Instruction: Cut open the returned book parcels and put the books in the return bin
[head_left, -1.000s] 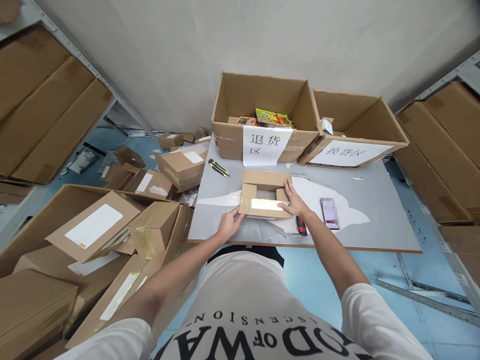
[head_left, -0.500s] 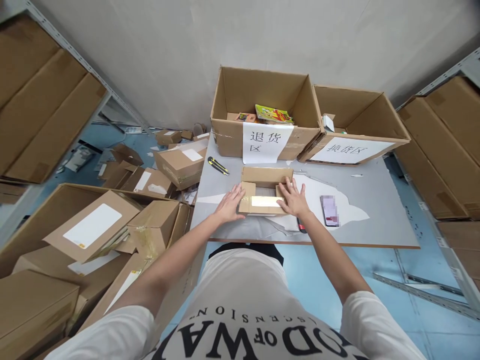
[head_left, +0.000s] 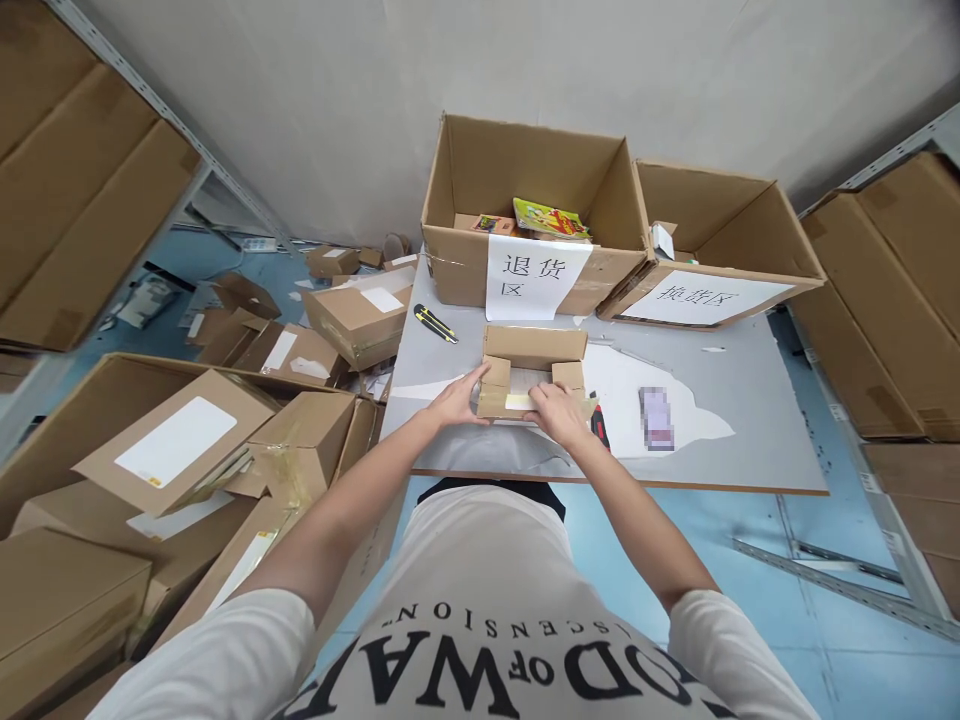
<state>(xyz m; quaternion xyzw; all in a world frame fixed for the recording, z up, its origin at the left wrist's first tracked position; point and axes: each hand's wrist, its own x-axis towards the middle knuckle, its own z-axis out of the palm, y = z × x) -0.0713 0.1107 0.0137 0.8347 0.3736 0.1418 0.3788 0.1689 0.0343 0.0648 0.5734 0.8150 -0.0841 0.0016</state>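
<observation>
Now small carton (head_left: 534, 372) between both hands' fingers (head_left: 472, 382).

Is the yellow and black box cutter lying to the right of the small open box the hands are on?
No, the box cutter lies on the table left of the small box, toward its far-left corner.
</observation>
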